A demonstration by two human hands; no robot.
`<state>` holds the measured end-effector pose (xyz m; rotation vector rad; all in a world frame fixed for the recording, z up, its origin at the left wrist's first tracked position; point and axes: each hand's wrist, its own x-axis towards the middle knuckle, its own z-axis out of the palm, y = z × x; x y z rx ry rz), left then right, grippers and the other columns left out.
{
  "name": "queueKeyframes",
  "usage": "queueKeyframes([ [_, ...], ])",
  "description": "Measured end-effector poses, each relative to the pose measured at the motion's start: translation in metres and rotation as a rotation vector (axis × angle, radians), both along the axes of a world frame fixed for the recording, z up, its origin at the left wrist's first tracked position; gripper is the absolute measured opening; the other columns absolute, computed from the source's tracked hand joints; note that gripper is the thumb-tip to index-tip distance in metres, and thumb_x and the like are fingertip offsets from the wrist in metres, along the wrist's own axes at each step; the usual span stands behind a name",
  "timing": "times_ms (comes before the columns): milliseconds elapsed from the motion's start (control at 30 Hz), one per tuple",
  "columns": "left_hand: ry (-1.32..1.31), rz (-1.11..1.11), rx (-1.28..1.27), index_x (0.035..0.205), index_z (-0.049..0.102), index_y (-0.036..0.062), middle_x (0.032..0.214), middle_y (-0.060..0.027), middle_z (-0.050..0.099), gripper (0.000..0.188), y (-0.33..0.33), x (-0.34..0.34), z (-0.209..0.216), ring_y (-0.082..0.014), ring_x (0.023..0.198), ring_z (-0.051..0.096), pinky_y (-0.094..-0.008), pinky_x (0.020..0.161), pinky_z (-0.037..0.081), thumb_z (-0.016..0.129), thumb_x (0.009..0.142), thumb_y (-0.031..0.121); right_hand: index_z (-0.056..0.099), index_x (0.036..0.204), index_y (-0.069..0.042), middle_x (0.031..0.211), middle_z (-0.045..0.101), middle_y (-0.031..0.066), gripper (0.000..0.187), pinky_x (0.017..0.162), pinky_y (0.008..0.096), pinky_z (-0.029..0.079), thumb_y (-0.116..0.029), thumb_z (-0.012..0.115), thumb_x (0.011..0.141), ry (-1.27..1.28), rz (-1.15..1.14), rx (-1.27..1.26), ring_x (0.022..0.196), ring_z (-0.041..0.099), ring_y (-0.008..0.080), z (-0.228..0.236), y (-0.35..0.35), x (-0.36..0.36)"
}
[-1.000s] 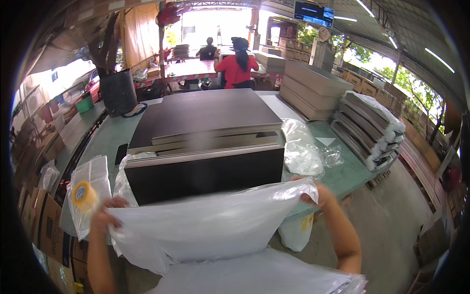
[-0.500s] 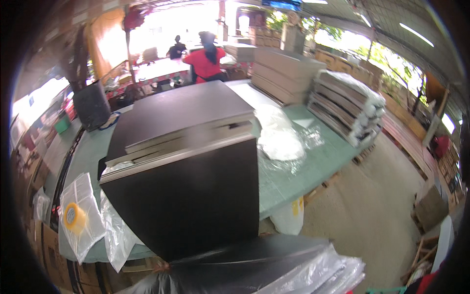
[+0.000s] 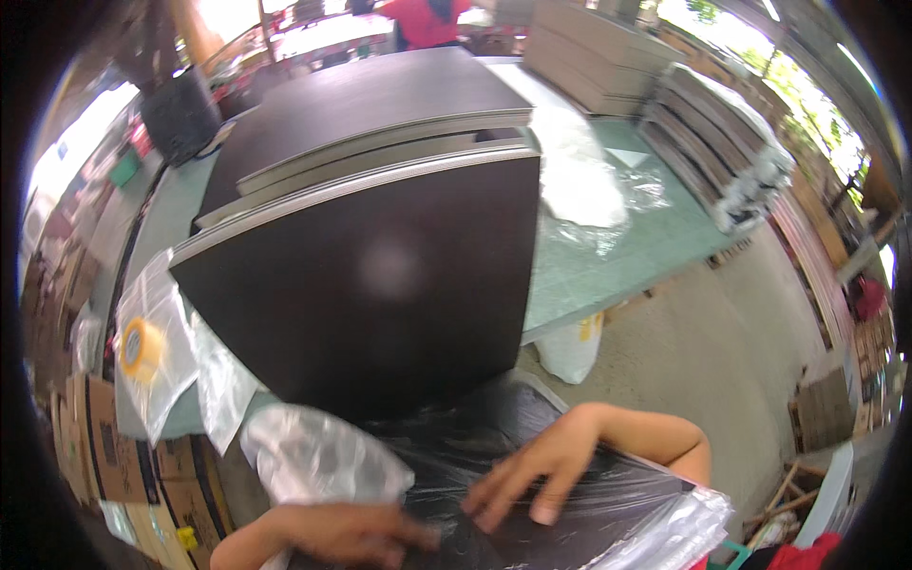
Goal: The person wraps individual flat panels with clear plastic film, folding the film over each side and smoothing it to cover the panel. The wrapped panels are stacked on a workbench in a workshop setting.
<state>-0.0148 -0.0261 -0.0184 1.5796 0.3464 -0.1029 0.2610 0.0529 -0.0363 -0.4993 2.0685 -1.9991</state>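
Note:
Close to me lies a dark panel in a clear plastic sleeve [image 3: 617, 494], its film crinkled and bunched at the right edge. My right hand [image 3: 541, 465] rests over the film with its fingers spread. Nearer the lower edge, my left hand [image 3: 356, 534] is stretched flat over the same film, somewhat blurred; nothing shows in its grip. A loose puff of clear film [image 3: 318, 456] rises beside it. Just beyond, several large dark panels [image 3: 370, 275] stand tilted together against a flat stack of dark boards [image 3: 370, 90].
The green table [image 3: 608, 271] carries clear plastic bags [image 3: 579, 180], a roll of yellow tape [image 3: 141, 350], brown boards [image 3: 598, 57] and a wrapped stack [image 3: 712, 142]. Cardboard boxes [image 3: 119, 437] stand at the left. A person in red [image 3: 427, 24] is at the far side.
The view has tilted down and shifted. Both my hands have come into sight over the plastic-covered panel, and a puff of film now stands up at its left.

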Motion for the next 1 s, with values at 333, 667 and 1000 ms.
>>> queueKeyframes([
  [333, 0.13, 0.832, 0.599, 0.102, 0.054, 0.0077, 0.096, -0.0133, 0.052, 0.031, 0.073, 0.021, -0.078, -0.0253, 0.09, 0.051, -0.0343, 0.079, 0.04, 0.057, 0.077, 0.025, 0.043, 0.116, -0.003, 0.116, 0.045, 0.0206, 0.062, 0.091, 0.0377, 0.033, -0.053, 0.04, 0.08, -0.55, -0.355, 0.428, 0.109, 0.041, 0.0318, -0.095, 0.045, -0.07],
  [667, 0.085, 1.231, 0.673, 0.104, 0.052, 0.0027, 0.095, -0.0159, 0.055, 0.044, 0.067, -0.019, -0.032, -0.0237, 0.087, 0.053, -0.0349, 0.081, 0.04, 0.066, 0.068, 0.023, 0.046, 0.107, 0.0, 0.098, 0.056, 0.0087, 0.048, 0.081, 0.0303, 0.041, -0.014, 0.067, 0.066, 0.025, -0.984, -0.047, 0.089, 0.053, 0.0179, -0.019, 0.055, -0.075],
  [1000, 0.041, 1.239, 0.702, 0.091, 0.057, 0.0002, 0.076, -0.0054, 0.059, 0.027, 0.083, -0.043, -0.014, -0.012, 0.074, 0.055, -0.0244, 0.066, 0.042, 0.061, 0.065, 0.0, 0.059, 0.084, 0.002, 0.075, 0.059, 0.0042, 0.028, 0.068, 0.0257, 0.041, -0.022, 0.067, 0.071, -0.106, -0.692, 0.029, 0.072, 0.053, 0.0121, -0.026, 0.072, -0.032],
])
